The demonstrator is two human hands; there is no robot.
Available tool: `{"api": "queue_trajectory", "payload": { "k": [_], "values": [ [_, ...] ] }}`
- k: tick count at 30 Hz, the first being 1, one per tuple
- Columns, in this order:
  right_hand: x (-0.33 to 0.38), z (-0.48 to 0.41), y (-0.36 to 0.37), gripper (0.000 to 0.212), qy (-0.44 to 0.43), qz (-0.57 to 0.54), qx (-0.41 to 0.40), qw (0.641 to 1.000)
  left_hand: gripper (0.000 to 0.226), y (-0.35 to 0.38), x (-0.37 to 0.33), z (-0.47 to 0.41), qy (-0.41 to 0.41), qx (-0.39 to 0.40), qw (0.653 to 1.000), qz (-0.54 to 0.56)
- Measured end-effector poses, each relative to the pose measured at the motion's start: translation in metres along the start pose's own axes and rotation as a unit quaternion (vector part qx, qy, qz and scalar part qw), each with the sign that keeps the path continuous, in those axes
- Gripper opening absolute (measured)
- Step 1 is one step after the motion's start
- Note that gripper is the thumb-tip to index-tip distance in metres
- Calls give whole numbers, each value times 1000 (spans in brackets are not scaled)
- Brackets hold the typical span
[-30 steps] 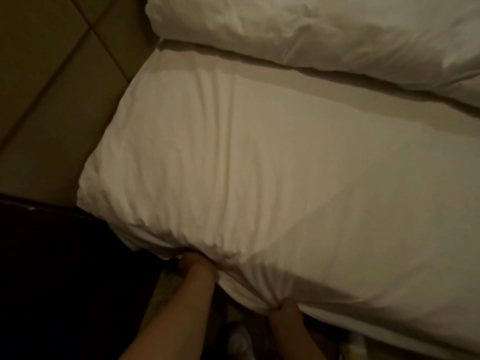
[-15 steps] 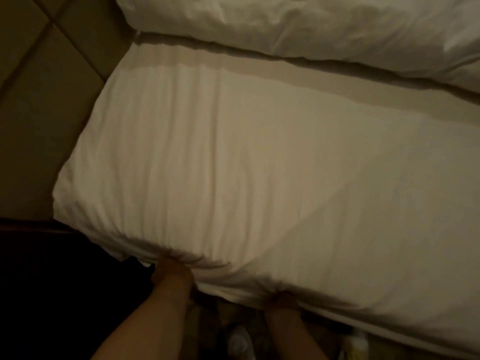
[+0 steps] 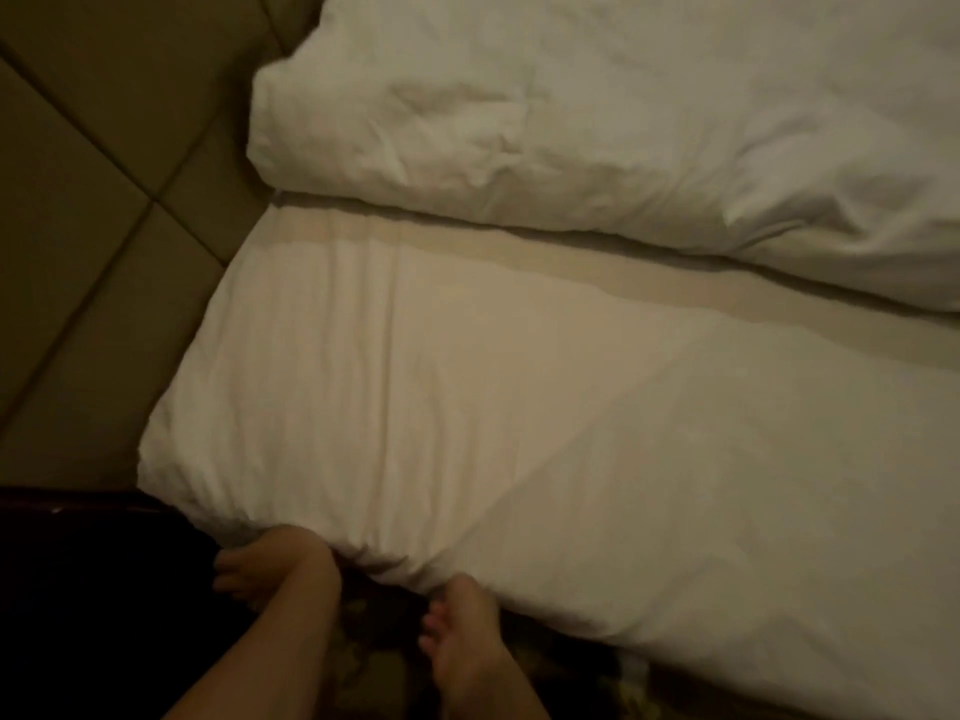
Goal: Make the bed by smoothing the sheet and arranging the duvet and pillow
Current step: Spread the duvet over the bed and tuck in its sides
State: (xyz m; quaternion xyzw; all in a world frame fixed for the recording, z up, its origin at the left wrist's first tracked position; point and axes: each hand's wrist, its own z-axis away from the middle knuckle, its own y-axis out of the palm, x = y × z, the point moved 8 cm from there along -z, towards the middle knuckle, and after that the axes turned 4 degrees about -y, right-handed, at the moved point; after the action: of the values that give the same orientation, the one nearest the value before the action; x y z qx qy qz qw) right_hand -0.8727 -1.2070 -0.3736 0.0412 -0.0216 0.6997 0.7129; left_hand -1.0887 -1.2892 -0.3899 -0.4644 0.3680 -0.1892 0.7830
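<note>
A white sheet [image 3: 467, 407] lies stretched over the mattress, with faint lengthwise creases near its left end. A rumpled white duvet [image 3: 597, 111] is bunched along the far side, leaving a tan strip of sheet in shadow beside it. My left hand [image 3: 270, 569] sits at the near edge of the mattress by the corner, fingers showing and curled loosely, holding nothing. My right hand [image 3: 462, 631] is just below the sheet's near edge, fingers out and free of the cloth. No pillow is in view.
A tan padded headboard [image 3: 104, 200] with seams runs along the left. A dark piece of furniture [image 3: 78, 589] stands at the lower left beside the mattress corner. Patterned floor [image 3: 374, 667] shows between my arms.
Both hands were pushed under the mattress edge with the sheet; now they have come out and their fingers are visible. The view has shifted, showing more of the duvet.
</note>
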Motion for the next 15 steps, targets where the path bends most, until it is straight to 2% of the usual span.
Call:
{"api": "queue_trajectory", "payload": {
  "k": [2,4,6,7,8,9,10,11,12,14,15],
  "values": [
    [11,5,15,17,-15,110,66,992,37,-17,-23,8,81,-39,996,-16],
    [36,21,29,21,-46,218,111,968,36,-22,-59,28,194,-20,981,-6],
    [81,36,44,27,-149,323,114,928,35,-18,-93,56,289,6,957,-30],
    [108,43,49,31,-223,392,86,888,34,-10,-107,66,313,21,948,-48],
    [135,51,57,31,-310,467,59,826,34,-1,-120,74,328,30,942,-67],
    [164,65,68,26,-410,523,24,747,35,8,-136,84,338,42,936,-82],
    [193,82,78,20,-523,549,-31,651,36,18,-152,95,352,52,930,-93],
    [215,99,87,19,-602,561,-74,563,37,28,-166,106,370,62,921,-103],
    [231,106,97,26,-638,579,-96,499,39,38,-181,117,391,77,911,-111],
    [257,100,115,46,-662,598,-112,438,44,57,-212,137,416,105,895,-122],
    [269,93,124,57,-648,620,-103,431,47,64,-227,143,416,116,894,-119]
  ]
}}
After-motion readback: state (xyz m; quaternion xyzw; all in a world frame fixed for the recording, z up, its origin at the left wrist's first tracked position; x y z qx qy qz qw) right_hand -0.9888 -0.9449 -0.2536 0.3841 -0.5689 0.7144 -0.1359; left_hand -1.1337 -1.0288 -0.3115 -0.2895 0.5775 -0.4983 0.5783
